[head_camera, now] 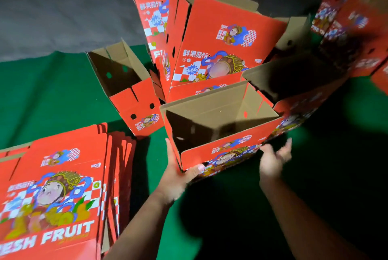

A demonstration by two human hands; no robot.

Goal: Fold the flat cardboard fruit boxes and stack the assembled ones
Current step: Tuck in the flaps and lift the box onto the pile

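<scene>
Two hands work nearest: the left hand (180, 173) grips the open box's (220, 125) near corner, steadying it, while the right hand (273, 161) hovers open beside it. Flat boxes (54, 192) wait left; assembled boxes (210, 49) stand behind.

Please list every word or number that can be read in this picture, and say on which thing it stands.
"FRESH FRUIT", first letter cut off: top flat box of the pile.
"666": lid of the box behind the held one.
Chinese characters and small logos: too blurred to read.
</scene>
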